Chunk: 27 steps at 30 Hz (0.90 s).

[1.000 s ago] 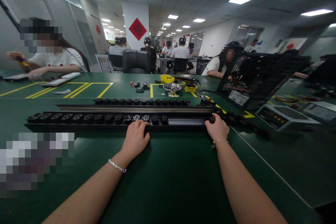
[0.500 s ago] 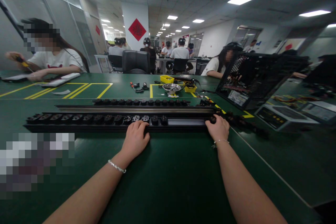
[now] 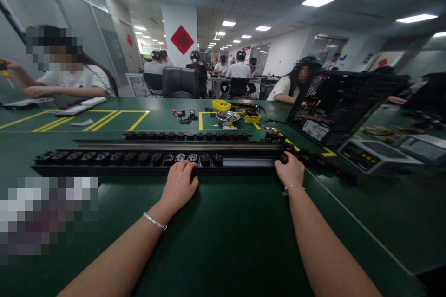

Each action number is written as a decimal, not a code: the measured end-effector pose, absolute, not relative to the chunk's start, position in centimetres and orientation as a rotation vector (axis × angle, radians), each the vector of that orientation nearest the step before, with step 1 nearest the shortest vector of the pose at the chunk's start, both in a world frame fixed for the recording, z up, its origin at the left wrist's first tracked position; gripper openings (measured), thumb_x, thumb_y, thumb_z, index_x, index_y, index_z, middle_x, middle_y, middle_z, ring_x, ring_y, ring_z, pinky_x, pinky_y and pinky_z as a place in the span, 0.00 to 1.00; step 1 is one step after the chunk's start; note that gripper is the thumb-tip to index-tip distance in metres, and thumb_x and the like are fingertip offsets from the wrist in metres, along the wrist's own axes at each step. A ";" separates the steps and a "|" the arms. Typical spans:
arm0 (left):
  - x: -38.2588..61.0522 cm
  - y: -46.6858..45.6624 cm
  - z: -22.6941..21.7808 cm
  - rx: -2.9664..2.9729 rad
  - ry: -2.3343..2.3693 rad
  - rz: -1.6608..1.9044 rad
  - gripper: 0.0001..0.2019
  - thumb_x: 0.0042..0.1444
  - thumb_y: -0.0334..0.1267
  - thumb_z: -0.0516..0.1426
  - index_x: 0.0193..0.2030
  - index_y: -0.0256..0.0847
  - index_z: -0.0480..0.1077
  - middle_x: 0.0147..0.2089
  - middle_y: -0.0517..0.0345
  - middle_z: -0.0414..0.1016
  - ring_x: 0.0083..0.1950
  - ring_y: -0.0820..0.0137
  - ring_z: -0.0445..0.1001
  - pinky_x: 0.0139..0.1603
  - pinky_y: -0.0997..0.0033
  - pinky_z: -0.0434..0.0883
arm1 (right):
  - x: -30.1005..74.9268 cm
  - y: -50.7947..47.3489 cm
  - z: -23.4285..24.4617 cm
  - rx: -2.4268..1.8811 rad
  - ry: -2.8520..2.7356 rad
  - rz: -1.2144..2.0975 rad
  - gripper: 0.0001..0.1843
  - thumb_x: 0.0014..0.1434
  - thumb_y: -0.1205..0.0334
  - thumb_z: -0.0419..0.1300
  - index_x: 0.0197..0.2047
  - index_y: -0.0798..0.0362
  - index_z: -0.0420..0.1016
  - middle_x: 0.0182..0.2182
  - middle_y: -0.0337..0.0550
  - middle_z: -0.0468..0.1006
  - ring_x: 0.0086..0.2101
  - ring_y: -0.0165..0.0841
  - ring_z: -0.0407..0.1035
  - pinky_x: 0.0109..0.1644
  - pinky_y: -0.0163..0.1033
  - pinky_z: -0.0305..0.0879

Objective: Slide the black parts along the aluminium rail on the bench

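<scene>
A long black power strip housing (image 3: 114, 170) lies across the bench, with a row of round black sockets (image 3: 130, 158) set in its channel. Right of the last seated socket, a stretch of bare pale channel (image 3: 249, 162) shows. My left hand (image 3: 181, 182) rests over the housing's front edge, fingers curled onto it beside the silvery-faced sockets. At the housing's right end, my right hand (image 3: 291, 170) has its fingers closed round a dark socket piece (image 3: 285, 158), mostly hidden by them. More linked black sockets (image 3: 324, 161) trail off to the right of that hand.
Behind the housing lie a metal-toned rail (image 3: 174, 144) and another socket row (image 3: 190, 136). Farther back are a steel bowl (image 3: 227, 116) and yellow bins (image 3: 221, 105). An open computer case (image 3: 334, 106) and a power supply (image 3: 371, 154) stand right. Co-workers sit across the bench.
My right hand has shifted very slightly rightward at the housing's end; my left hand has stayed put. The co-worker at left has moved a hand with a yellow-handled tool farther left.
</scene>
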State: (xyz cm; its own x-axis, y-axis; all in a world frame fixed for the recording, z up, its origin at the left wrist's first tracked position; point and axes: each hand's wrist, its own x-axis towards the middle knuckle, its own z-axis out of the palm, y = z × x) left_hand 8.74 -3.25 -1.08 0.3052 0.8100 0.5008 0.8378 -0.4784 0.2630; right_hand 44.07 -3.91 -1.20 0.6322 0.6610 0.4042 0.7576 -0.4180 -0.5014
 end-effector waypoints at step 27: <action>8.7 -3.2 -1.2 -2.477 -1.569 -0.895 0.15 0.53 0.35 0.52 0.49 0.41 0.66 0.49 0.49 0.67 0.53 0.58 0.64 0.57 0.53 0.61 | 44.4 -3.9 -0.6 -2.146 -0.998 -0.100 0.27 0.49 0.62 0.54 0.54 0.54 0.69 0.47 0.50 0.73 0.49 0.41 0.63 0.57 0.45 0.56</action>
State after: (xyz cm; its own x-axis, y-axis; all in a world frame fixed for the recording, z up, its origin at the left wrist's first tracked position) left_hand 8.71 -3.19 -1.18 0.3064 0.8036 0.5102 0.8481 -0.4739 0.2370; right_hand 44.42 -3.95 -0.63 0.6926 0.6254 0.3595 0.6841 -0.4113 -0.6024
